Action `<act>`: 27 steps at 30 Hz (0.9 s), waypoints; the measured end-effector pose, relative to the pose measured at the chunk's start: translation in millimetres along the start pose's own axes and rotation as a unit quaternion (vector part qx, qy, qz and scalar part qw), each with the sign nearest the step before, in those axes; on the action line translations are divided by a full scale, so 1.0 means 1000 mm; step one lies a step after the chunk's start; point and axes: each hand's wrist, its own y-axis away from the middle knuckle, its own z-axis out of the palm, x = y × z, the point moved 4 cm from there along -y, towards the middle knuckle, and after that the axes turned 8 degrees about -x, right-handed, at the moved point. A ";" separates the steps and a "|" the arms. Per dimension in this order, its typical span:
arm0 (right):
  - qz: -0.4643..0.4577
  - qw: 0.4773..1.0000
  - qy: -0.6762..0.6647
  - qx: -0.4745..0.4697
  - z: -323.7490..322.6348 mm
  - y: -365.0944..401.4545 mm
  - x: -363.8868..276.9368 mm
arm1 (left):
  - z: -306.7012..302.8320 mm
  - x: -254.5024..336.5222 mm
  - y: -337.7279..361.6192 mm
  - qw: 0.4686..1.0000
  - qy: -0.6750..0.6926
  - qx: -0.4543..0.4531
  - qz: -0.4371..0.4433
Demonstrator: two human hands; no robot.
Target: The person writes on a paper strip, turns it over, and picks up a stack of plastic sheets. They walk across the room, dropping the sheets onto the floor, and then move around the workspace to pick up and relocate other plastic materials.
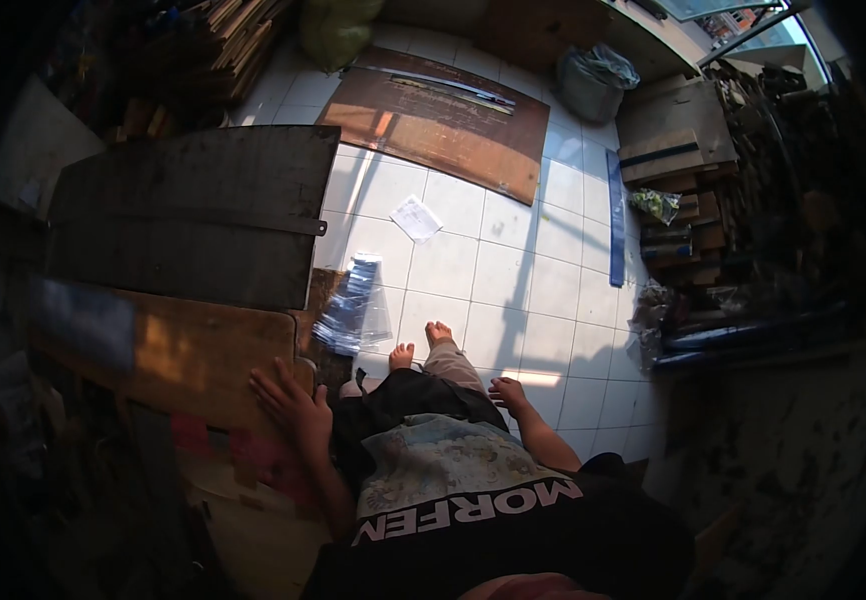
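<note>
My left hand (295, 405) rests on the edge of a brown wooden tabletop (203, 345), its fingers stretched out and apart with nothing in them. Right behind that tabletop lies a dark flat board with a metal strip (193, 225). My right hand (508, 393) hangs beside my right leg, above the white tiled floor. Its fingers are loosely bent and somewhat apart, and I see nothing held in them. Clear plastic packaging with blue strips (355, 310) sits near the tabletop's corner, ahead of my left hand.
On the tiles ahead lie a white paper (416, 218) and a large brown board (443, 130) bearing thin strips. A long blue strip (616, 220) lies at the right, beside stacked wood pieces (688, 220). A grey bag (595, 85) and a yellowish sack (336, 32) stand farther back.
</note>
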 end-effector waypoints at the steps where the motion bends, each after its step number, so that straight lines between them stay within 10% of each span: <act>1: -0.003 1.000 -0.002 -0.003 0.000 0.000 -0.001 | 0.000 0.000 0.000 1.000 -0.001 0.001 -0.003; 27: -0.006 1.000 -0.008 0.005 -0.003 0.000 -0.004 | -0.001 0.003 -0.002 1.000 -0.018 -0.011 -0.008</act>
